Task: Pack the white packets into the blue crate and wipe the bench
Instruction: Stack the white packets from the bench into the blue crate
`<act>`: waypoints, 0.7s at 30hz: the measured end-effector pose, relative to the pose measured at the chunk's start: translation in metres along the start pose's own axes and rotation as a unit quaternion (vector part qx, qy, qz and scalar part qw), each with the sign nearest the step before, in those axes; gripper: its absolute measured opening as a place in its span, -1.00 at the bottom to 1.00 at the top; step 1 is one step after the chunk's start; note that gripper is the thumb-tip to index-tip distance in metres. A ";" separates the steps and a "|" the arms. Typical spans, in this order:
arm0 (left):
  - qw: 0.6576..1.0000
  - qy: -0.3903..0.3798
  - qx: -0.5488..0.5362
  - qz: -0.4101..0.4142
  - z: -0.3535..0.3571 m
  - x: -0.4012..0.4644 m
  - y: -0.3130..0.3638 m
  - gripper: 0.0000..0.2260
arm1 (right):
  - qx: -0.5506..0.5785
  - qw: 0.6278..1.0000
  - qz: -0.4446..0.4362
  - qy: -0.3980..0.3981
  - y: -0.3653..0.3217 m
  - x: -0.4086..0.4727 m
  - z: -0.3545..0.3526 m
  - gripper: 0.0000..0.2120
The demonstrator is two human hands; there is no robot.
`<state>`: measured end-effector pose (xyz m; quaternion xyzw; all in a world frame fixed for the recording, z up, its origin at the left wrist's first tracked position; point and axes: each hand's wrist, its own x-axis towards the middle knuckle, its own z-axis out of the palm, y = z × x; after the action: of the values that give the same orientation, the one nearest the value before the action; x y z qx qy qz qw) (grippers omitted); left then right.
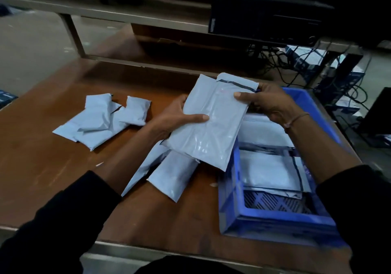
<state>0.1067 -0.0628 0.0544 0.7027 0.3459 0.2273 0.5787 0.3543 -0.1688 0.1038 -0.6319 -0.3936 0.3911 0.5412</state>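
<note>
A dim workroom, with a brown wooden bench (pixel 63 178) in front and a metal shelf frame (pixel 105 13) behind it that carries a dark computer case (pixel 264 18) above a tangle of cables (pixel 296 70). On the right end of the bench sits the blue crate (pixel 275 218), already part filled with flat white packets (pixel 273 170) laid over its slotted floor.

Both hands are busy with one held packet (pixel 211 125) — a long white mailer raised over the bench, its lower corner hanging just past the crate's left wall. The left hand (pixel 175 119) grips its left edge, thumb on top and fingers curled beneath. The right hand (pixel 268 102) pinches the far upper end, near the dark seal strip, thumb across the face.

More remains to pack: a loose heap of small packets (pixel 105 121) lies well apart to the left, and two longer packets (pixel 167 172) rest under the held one, close beside the crate.

The risks from here look modest but real. The glossy film is probably slippery, so a light pinch could let the packet slide and fall short, catching on the crate's wall. Dropped in at this slant, it may ride up on those inside and waste room — later ones could then spill over the rim. No cloth is in sight, so wiping must wait until the bench is free of packets.
</note>
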 end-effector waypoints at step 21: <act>0.993 0.113 0.008 0.019 0.069 0.042 0.040 -0.58 | -0.008 0.945 0.070 0.319 0.096 -0.017 -0.112 -0.52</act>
<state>0.1927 -0.0801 0.0743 0.6836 0.3977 0.3132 0.5257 0.4579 -0.2361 0.0214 -0.7539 -0.1581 0.2029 0.6046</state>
